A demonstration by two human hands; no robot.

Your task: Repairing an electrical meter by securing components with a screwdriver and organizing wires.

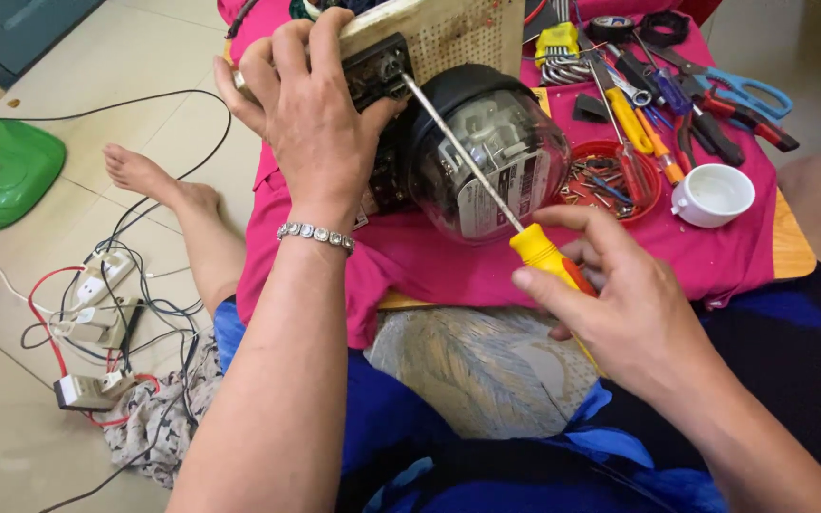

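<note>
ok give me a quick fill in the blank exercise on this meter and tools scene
1. The right hand holds a screwdriver with a ____ handle.
2. The left hand grips the wooden board and wears a ____ at the wrist.
3. The meter rests on a ____ cloth.
4. The small white cup stands beside a ____ dish of screws.

Missing words: yellow; bracelet; pink; red

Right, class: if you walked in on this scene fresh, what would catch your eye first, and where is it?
The domed glass electric meter on a wooden board sits centre, above a bright pink cloth. The left hand steadies the board while the right hand drives a yellow-handled screwdriver into the meter's black terminal block. Upper right lies a jumble of tools, with a white cup.
</note>
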